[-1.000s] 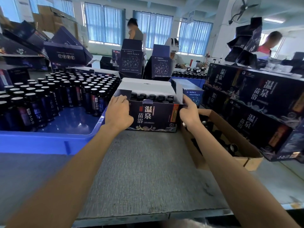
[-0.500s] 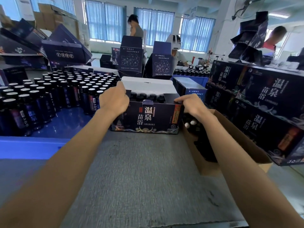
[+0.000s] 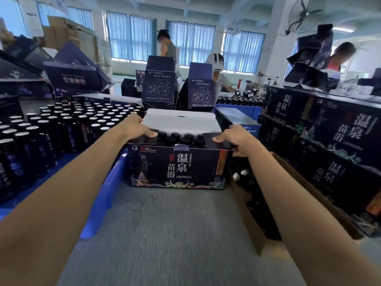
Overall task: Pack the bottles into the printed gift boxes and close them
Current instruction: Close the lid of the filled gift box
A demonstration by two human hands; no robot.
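Observation:
A dark printed gift box [image 3: 179, 168] stands on the grey table in front of me, filled with black-capped bottles [image 3: 179, 138]. Its white-lined lid [image 3: 179, 120] stands up at the back. My left hand [image 3: 134, 126] presses the left side flap [image 3: 147, 137] down over the bottles. My right hand [image 3: 235, 137] holds the right side flap [image 3: 214, 139] flat in the same way. A blue tray [image 3: 107, 188] to the left holds many more dark bottles [image 3: 61, 124].
A cardboard carton [image 3: 305, 193] with dark items sits right of the box. Stacked closed gift boxes [image 3: 338, 141] fill the right side. Empty open boxes [image 3: 158, 83] and other people stand behind. Grey table surface [image 3: 175, 234] lies near me.
Both hands moved from the box's sides up onto its top and folded the two side flaps inward over the bottles. The view has come closer to the box.

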